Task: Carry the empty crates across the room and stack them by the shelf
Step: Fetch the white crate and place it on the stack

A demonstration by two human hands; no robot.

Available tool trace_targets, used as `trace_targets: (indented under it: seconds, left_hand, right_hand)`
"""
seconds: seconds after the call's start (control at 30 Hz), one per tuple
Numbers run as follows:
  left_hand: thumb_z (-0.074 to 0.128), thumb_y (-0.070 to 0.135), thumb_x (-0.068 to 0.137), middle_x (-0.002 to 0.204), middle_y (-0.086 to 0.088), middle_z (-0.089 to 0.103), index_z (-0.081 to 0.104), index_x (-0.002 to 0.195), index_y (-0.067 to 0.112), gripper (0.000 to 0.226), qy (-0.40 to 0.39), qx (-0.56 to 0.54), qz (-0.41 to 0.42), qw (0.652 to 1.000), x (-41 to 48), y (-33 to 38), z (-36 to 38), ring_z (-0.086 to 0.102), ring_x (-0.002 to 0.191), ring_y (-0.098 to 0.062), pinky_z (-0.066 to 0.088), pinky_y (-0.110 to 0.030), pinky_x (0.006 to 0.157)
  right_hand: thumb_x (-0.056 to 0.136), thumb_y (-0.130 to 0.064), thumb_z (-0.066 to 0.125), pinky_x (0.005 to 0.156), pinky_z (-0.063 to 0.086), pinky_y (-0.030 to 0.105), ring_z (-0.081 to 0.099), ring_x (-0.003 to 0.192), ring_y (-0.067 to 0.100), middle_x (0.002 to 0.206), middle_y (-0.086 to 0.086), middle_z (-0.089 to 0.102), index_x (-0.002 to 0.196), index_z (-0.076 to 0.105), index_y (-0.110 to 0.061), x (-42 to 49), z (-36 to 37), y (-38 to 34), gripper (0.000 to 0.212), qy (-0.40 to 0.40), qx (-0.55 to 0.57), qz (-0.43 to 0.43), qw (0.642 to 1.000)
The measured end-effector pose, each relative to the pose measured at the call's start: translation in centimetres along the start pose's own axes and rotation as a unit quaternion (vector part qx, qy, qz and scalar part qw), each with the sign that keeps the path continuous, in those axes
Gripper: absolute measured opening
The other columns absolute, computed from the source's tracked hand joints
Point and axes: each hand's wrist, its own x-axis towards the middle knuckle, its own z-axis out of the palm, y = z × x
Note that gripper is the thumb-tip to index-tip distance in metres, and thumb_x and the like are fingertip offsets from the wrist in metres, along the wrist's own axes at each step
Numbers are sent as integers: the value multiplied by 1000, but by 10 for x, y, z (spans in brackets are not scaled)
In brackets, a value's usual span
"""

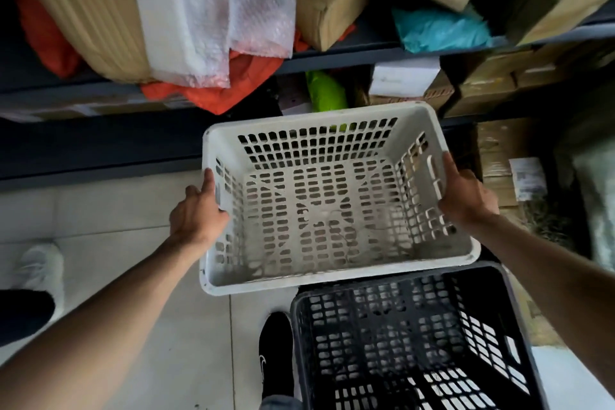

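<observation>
An empty white perforated crate [319, 206] is held in front of the shelf, seen from above. My left hand [196, 213] grips its left rim and wall. My right hand [466, 196] grips its right wall, thumb over the rim. An empty dark grey crate [412, 339] stands on the floor just below and to the right of the white one. The white crate's near edge overlaps the dark crate's far rim; I cannot tell whether they touch.
A dark metal shelf [332, 56] runs across the top, packed with cardboard boxes [332, 0], bubble wrap [213, 13] and orange bags [226, 90]. More boxes [496, 156] stand at the right. My black shoe [276, 353] is beside the dark crate. Another person's white shoe [41, 270] is at the left on pale tiles.
</observation>
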Motion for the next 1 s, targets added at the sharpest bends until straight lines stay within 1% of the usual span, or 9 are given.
trace_targets:
  seconds: [0.37, 0.43, 0.53, 0.67, 0.73, 0.8, 0.87, 0.97, 1.0]
  left_hand:
    - [60, 20, 89, 131, -21, 44, -13, 156, 23, 99, -3, 45, 34, 998, -114, 27, -161, 65, 88, -32, 43, -34, 59]
    - [60, 20, 89, 127, -19, 45, -13, 156, 22, 98, 7, 59, 44, 997, -136, 33, -192, 62, 81, -28, 45, -34, 57]
    - [59, 20, 89, 119, -17, 47, -8, 156, 22, 95, 17, 74, 59, 995, -166, 43, -234, 60, 71, -23, 54, -34, 57]
    - [56, 22, 91, 113, -14, 48, -3, 156, 18, 87, 18, 99, 86, 991, -215, 58, -281, 60, 67, -19, 55, -32, 55]
    - [52, 22, 93, 116, -13, 47, -2, 156, 17, 83, 15, 111, 93, 989, -242, 66, -300, 58, 69, -19, 46, -29, 49]
    - [51, 23, 93, 116, -11, 47, -1, 156, 18, 82, 12, 117, 105, 988, -269, 75, -317, 58, 72, -19, 46, -29, 51]
    - [50, 24, 93, 116, -12, 47, 2, 156, 18, 80, 3, 114, 122, 986, -295, 85, -329, 58, 75, -21, 48, -31, 56]
    - [52, 25, 93, 121, -13, 46, 7, 156, 19, 78, -5, 124, 145, 982, -328, 99, -343, 59, 85, -24, 42, -32, 60]
    - [54, 26, 93, 122, -13, 46, 9, 156, 19, 78, -9, 125, 154, 980, -337, 103, -346, 61, 89, -26, 43, -32, 62]
  right_hand:
    - [78, -5, 62, 60, 47, 34, 65, 81, 36, 122, 21, 57, 155, -10, -32, -135, -135, 40, 110, 39, 49, 32, 998]
    - [75, -5, 63, 62, 52, 38, 65, 83, 37, 120, 22, 57, 154, -12, -33, -164, -158, 49, 112, 44, 65, 44, 996]
    - [75, 1, 59, 54, 49, 35, 60, 75, 32, 113, 19, 54, 155, -6, -36, -199, -187, 64, 110, 47, 120, 60, 990]
    - [72, 5, 54, 56, 58, 46, 63, 69, 30, 119, 22, 54, 151, -8, -45, -226, -193, 110, 113, 48, 162, 83, 982]
    - [77, 10, 55, 52, 58, 33, 60, 67, 24, 129, 23, 51, 152, -8, -42, -270, -227, 118, 111, 34, 193, 88, 977]
    - [84, 10, 54, 42, 43, 11, 50, 64, 14, 131, 24, 51, 155, -2, -31, -318, -261, 128, 99, 6, 179, 106, 978]
    - [88, 3, 55, 35, 32, 13, 46, 57, 9, 127, 21, 57, 157, 2, -27, -362, -280, 142, 92, 2, 153, 123, 981]
    - [87, 3, 55, 47, 49, 27, 57, 62, 17, 102, 14, 62, 157, 6, -26, -415, -280, 163, 90, 20, 149, 158, 976]
    - [87, 4, 55, 50, 53, 31, 60, 67, 20, 102, 15, 62, 157, 9, -25, -435, -281, 166, 89, 33, 154, 174, 972]
